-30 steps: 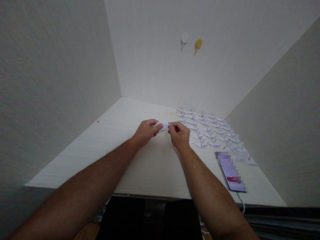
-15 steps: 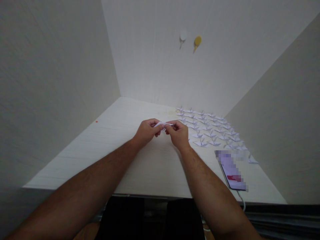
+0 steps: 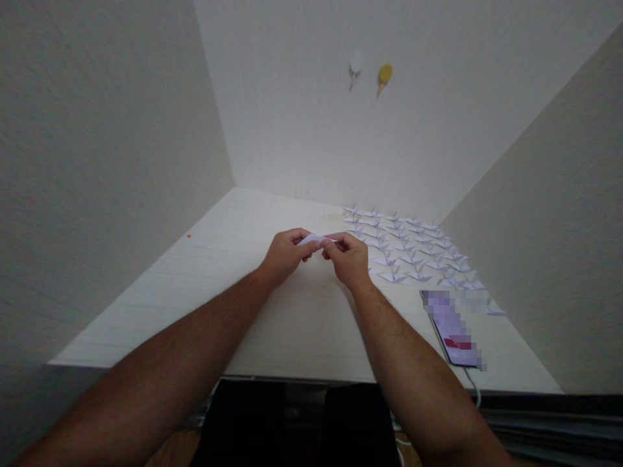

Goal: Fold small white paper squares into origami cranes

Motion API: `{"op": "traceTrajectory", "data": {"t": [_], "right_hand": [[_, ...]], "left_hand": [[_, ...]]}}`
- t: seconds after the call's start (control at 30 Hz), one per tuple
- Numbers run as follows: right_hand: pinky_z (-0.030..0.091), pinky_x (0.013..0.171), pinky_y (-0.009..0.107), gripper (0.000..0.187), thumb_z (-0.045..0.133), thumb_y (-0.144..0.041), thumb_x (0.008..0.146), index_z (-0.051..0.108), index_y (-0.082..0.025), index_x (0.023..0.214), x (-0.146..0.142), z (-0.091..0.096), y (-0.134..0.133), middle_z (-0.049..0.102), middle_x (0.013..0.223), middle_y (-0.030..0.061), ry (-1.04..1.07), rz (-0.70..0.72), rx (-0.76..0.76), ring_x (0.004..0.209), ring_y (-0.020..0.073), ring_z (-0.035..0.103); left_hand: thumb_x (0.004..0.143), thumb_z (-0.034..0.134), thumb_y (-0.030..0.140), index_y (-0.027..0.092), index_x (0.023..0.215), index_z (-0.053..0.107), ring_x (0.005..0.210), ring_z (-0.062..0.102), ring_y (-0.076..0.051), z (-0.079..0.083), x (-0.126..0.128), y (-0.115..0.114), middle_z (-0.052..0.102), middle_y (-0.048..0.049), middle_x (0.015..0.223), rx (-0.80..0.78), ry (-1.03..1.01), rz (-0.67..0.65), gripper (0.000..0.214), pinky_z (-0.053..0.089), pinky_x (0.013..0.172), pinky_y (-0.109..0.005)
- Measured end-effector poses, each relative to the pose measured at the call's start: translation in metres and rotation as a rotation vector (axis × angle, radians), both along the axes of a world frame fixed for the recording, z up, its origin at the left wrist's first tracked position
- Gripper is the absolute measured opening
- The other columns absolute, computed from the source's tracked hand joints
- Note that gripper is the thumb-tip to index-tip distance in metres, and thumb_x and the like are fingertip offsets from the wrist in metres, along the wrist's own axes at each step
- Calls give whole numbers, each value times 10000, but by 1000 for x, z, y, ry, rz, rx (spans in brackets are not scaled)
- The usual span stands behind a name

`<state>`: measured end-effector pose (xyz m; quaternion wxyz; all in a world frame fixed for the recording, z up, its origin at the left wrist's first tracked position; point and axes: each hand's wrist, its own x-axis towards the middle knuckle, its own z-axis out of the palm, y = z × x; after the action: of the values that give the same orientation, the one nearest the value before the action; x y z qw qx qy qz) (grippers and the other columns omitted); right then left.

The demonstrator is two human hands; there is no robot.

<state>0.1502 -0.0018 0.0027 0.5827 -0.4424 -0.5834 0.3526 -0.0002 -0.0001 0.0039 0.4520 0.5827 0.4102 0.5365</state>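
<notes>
Three plain walls, left (image 3: 107, 130), back (image 3: 302, 130) and right (image 3: 545, 214), close in one pale counter (image 3: 302, 324). Two hooks are fixed to the back wall: one white (image 3: 356, 63) and, just right of it, one yellow (image 3: 385, 72). Two bare hands meet over the middle of the counter, with one piece of folded white paper (image 3: 311, 240) between them. Left hand (image 3: 287, 251) has its grip narrow, thumb and fingers pinched on the paper's left part; right hand (image 3: 351, 258) pinches the right end just as narrowly, the two thumbs near each other. Right of the hands, white paper cranes (image 3: 392, 277) stand in rows, five along the back; the full number cannot be told, as they crowd together and the right hand hides some. One more crane (image 3: 496, 311) sits apart by the right wall. Near it lies one phone (image 3: 450, 327), its screen pixelated, with one white cable (image 3: 476, 389) running off the front edge. One small orange speck (image 3: 189, 236) marks the counter's left edge. Two dark-clothed legs (image 3: 360, 421) show below.
</notes>
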Motion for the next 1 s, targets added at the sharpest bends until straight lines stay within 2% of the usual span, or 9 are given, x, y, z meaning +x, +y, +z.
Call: {"op": "traceTrajectory", "data": {"t": [0.27,0.8,0.87,1.0], "right_hand": [[477,507,247,183,729,-343,693,692,-169,736,-1,2,0,640,528,-9,91,28,-47,499,126,595],[482,523,255,202,710,-370,715,699,-170,735,4,3,0,638,533,-11,166,60,-66,491,122,579],[479,522,253,201,712,-369,717,697,-169,728,5,4,0,638,532,-9,173,66,-67,489,120,576],[472,508,249,203,724,-372,699,696,-171,711,4,4,-1,634,524,-8,129,56,-70,478,119,570]], "left_hand": [[702,762,351,145,709,642,513,480,-94,-7,0,5,574,16,561,-22,-66,-25,238,374,509,-237],[676,762,370,151,662,620,505,481,-90,-5,1,4,577,9,554,-91,-145,-79,262,370,519,-238],[684,761,387,143,683,646,538,509,-99,-5,1,5,604,-6,591,-87,-144,-82,269,400,541,-244],[685,765,441,140,803,703,696,598,-140,-7,0,7,690,-57,798,-78,-167,-29,329,482,629,-274]]}}
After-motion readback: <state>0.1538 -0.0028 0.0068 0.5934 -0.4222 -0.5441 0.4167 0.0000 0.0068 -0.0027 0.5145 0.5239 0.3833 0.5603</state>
